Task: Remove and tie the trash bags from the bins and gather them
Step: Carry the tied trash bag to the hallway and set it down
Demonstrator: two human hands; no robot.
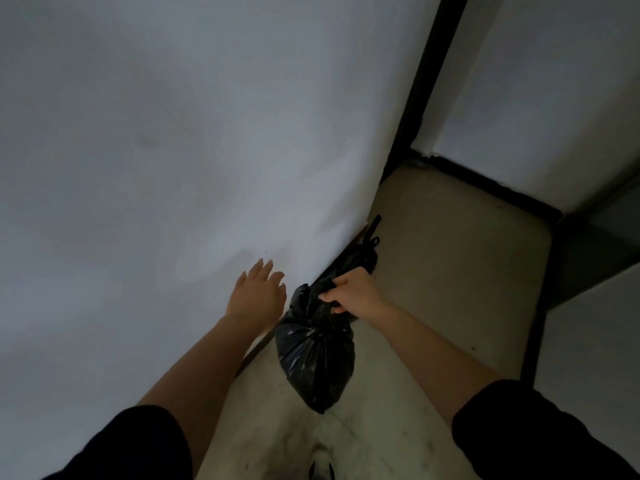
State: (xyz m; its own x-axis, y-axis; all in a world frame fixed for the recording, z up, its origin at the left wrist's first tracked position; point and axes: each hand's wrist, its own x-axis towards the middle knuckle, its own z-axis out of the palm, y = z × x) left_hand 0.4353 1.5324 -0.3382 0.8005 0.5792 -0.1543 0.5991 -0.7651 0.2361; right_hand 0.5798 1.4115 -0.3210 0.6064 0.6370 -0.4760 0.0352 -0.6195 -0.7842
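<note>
My right hand point(349, 292) grips the gathered neck of a black trash bag point(317, 358), which hangs bulging below my fist, contents hidden. At nine o'clock my left hand point(256, 292) is spread wide by the wall point(173, 168), holding nothing. At one o'clock a second bag point(363, 254) lies on the floor point(450, 271). I judge this the gathering step: next, lower mine beside it.

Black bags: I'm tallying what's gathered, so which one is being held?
The nearer bag, which the right hand grips by its gathered neck so it hangs; the farther bag lies on the floor against the wall.
</note>
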